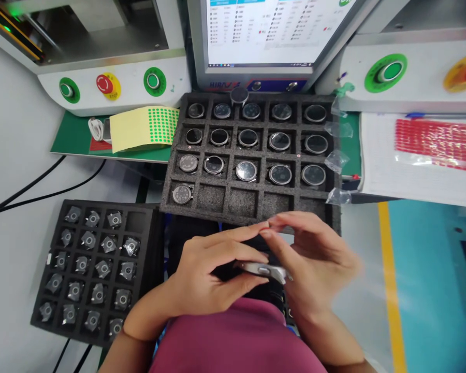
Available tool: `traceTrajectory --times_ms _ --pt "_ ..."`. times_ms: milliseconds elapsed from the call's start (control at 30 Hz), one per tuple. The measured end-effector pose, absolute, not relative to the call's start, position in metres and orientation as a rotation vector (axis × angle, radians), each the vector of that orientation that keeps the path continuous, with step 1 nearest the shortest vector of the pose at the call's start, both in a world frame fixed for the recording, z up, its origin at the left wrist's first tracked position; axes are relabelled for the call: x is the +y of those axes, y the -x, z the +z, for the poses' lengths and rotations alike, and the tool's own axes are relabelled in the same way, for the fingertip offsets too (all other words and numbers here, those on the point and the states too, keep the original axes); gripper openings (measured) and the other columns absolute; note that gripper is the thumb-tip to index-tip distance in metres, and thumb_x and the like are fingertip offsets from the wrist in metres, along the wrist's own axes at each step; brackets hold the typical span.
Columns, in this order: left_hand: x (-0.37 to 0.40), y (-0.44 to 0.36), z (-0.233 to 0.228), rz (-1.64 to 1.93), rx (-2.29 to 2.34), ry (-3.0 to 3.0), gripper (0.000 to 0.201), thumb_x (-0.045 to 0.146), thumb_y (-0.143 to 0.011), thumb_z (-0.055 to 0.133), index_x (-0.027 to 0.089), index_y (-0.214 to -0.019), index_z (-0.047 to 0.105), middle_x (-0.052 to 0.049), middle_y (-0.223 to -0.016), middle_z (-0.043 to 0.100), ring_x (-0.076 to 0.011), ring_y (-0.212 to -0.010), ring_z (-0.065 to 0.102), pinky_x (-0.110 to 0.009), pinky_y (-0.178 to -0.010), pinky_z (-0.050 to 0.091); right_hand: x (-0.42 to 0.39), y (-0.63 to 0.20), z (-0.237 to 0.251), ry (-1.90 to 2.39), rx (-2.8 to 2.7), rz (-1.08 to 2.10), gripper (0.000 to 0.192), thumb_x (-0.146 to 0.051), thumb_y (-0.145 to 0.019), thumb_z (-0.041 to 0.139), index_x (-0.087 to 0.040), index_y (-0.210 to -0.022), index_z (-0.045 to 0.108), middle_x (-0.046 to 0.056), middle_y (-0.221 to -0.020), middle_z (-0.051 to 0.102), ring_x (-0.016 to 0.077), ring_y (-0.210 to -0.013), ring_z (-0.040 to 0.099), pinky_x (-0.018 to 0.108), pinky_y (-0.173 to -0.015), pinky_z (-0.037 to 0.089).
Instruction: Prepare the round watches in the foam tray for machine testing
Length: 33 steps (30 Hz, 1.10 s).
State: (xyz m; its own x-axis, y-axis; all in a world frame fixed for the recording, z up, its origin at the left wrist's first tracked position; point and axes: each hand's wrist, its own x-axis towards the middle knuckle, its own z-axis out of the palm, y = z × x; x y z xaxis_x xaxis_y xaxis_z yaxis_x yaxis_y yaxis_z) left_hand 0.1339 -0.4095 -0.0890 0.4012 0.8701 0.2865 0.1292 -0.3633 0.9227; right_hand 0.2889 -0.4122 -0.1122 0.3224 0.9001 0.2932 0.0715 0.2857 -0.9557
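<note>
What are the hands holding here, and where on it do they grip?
A round metal watch case, pinched at its rim between the left hand and right hand; fingertips meet above it.

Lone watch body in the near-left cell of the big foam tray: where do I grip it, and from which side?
Take the watch body by its round rim, coming straight down from above. It lies flat, face up, in an open-topped foam tray cell; the walls appear to block a sideways approach.
</note>
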Motion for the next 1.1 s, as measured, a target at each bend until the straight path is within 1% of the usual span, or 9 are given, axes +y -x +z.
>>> traceTrajectory --times_ms 133,300,533,733,833,900,933,1000,1100 --pt "-0.408 -0.134 -0.089 1.017 0.908 -1.729 0.02 0.013 -0.08 0.077 0.015 -0.1 0.071 -0.012 -0.122 0.073 -0.0199 -0.111 0.071 -0.02 -0.097 0.057 -0.412 -0.291 -0.113 1.173 -1.143 0.811 0.022 -0.001 -0.077 0.075 -0.023 -0.077 0.073 -0.004 -0.068 0.068 0.0103 -0.066 0.063 0.023 -0.061 0.052" --pt "-0.409 -0.135 -0.089 1.006 0.943 -1.698 0.021 0.013 -0.081 0.077 0.018 -0.101 0.071 -0.008 -0.116 0.076 -0.02 -0.107 0.073 -0.022 -0.092 0.06 -0.415 -0.292 -0.114 1.22 -1.131 0.813 0.025 -0.002 -0.078 0.075 -0.025 -0.087 0.075 -0.004 -0.077 0.073 0.0102 -0.07 0.067 0.023 -0.064 0.054" --pt "-0.409 -0.134 -0.091 1.032 0.922 -1.78 0.02 0.012 -0.083 0.074 0.015 -0.101 0.069 -0.009 -0.109 0.078 -0.0216 -0.108 0.073 -0.02 -0.089 0.06 -0.412 -0.292 -0.118 1.172 -1.274 0.663 0.025 0.001 -0.078 0.074 -0.023 -0.081 0.072 -0.006 -0.07 0.07 0.0109 -0.067 0.064 0.027 -0.072 0.054" --pt "-0.41 -0.134 -0.091 1.054 1.065 -1.467 0.016 0.014 -0.085 0.073 0.019 -0.095 0.063 -0.008 -0.12 0.075 -0.0199 -0.107 0.073 -0.023 -0.088 0.06 -0.415 -0.297 -0.119 1.122 -1.191 0.671 0.019 -0.001 -0.081 0.071 -0.02 -0.084 0.071 -0.002 -0.074 0.069 0.0123 -0.07 0.064 0.026 -0.066 0.054" --pt "-0.405 -0.138 -0.093 1.062 1.116 -1.089 0.013 0.021 -0.093 0.065 0.02 -0.095 0.052 -0.008 -0.113 0.077 -0.016 -0.091 0.077 -0.022 -0.072 0.062 -0.421 -0.295 -0.116 1.086 -1.064 0.782 0.017 -0.002 -0.083 0.069 -0.019 -0.085 0.071 -0.001 -0.074 0.067 0.011 -0.067 0.063 0.023 -0.06 0.052" --pt "-0.4 -0.141 -0.094 0.992 1.06 -1.013 0.013 0.026 -0.096 0.062 0.019 -0.102 0.053 -0.009 -0.114 0.076 -0.0127 -0.076 0.075 -0.02 -0.063 0.06 -0.423 -0.291 -0.113 1.029 -1.054 0.944 0.018 -0.001 -0.083 0.068 -0.019 -0.087 0.071 -0.001 -0.075 0.068 0.0105 -0.067 0.064 0.022 -0.06 0.054" --pt "-0.399 -0.143 -0.095 0.953 1.046 -1.015 0.017 0.028 -0.096 0.061 0.018 -0.108 0.056 -0.01 -0.116 0.075 -0.0127 -0.076 0.075 -0.02 -0.063 0.06 -0.424 -0.288 -0.112 1.004 -1.048 1.018 0.02 -0.001 -0.083 0.068 -0.02 -0.088 0.072 -0.001 -0.075 0.069 0.0106 -0.067 0.064 0.022 -0.061 0.055" --pt "-0.398 -0.145 -0.094 0.882 1.042 -1.049 0.028 0.032 -0.096 0.061 0.017 -0.121 0.061 -0.01 -0.122 0.073 -0.0169 -0.092 0.075 -0.024 -0.075 0.061 -0.424 -0.283 -0.11 0.979 -1.009 1.123 0.02 -0.001 -0.083 0.068 -0.02 -0.087 0.073 -0.001 -0.075 0.069 0.0106 -0.065 0.064 0.021 -0.059 0.057" --pt "-0.401 -0.145 -0.092 0.812 0.985 -1.081 0.041 0.038 -0.102 0.046 0.019 -0.137 0.058 -0.009 -0.13 0.069 -0.0235 -0.123 0.064 -0.033 -0.099 0.055 -0.423 -0.279 -0.111 0.978 -0.904 1.236 0.017 -0.005 -0.085 0.067 -0.021 -0.087 0.073 -0.001 -0.074 0.068 0.0097 -0.062 0.063 0.018 -0.051 0.054"
